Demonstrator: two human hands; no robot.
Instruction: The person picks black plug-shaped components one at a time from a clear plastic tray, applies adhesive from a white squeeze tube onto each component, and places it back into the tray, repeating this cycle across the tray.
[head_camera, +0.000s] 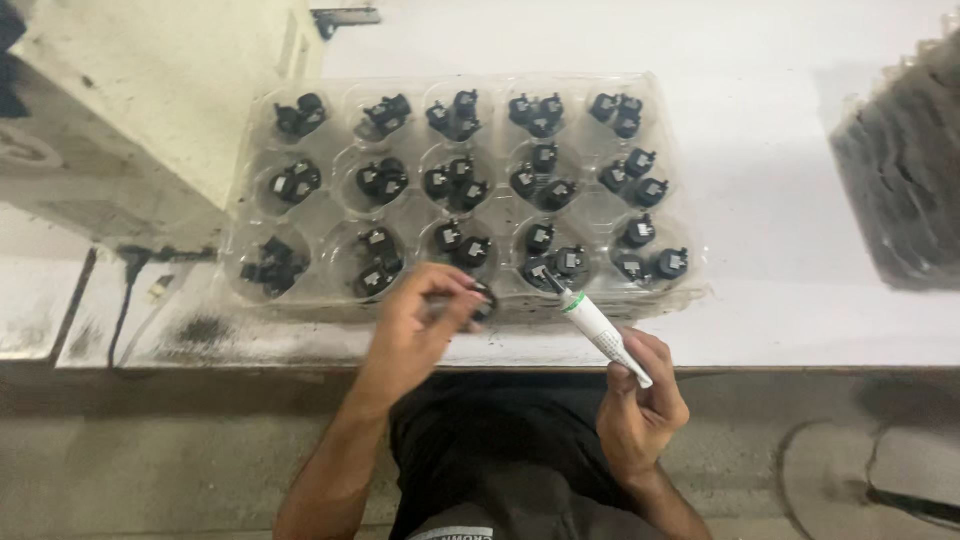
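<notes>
Your left hand (420, 325) sits at about 7 o'clock of the clear plastic tray (690, 270), fingers pinched around a small black part (484, 299) right at the tray's near edge. Your right hand (640, 400), at about 5 o'clock of the tray, is clenched around a white tube (600, 328) with a green band, its dark nozzle tilted up toward 11 o'clock and ending just beside the held part, close to the front row of cups. The tray lies on the white worktable (800, 200), and its fifteen round cups each hold a pair or so of the same black parts (545, 115). A cream-coloured machine housing (150, 90) stands at 10 o'clock, touching the tray's left corner. A dark stack (905, 180) lies at 3 o'clock, well apart.
</notes>
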